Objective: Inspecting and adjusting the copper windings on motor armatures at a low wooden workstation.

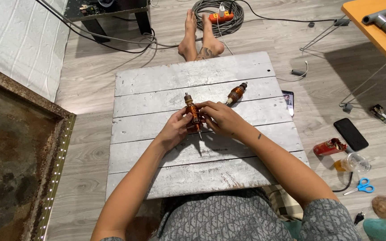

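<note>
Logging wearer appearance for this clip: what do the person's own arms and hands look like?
Both forearms are bare, with no gloves, rings or watch visible on the left hand or right hand. Short grey patterned sleeves end above the elbows. The right forearm bears a small dark mark near the wrist.

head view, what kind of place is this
Probably a home floor used as a makeshift repair spot: a low plank table on wood flooring, a coiled cable, scissors, both hands holding a copper-wound motor part.

Bright, even daylight fills the room, and the picture is sharp throughout. The arms cast soft shadows on the desk. Straight lines bow outward towards the edges.
</note>
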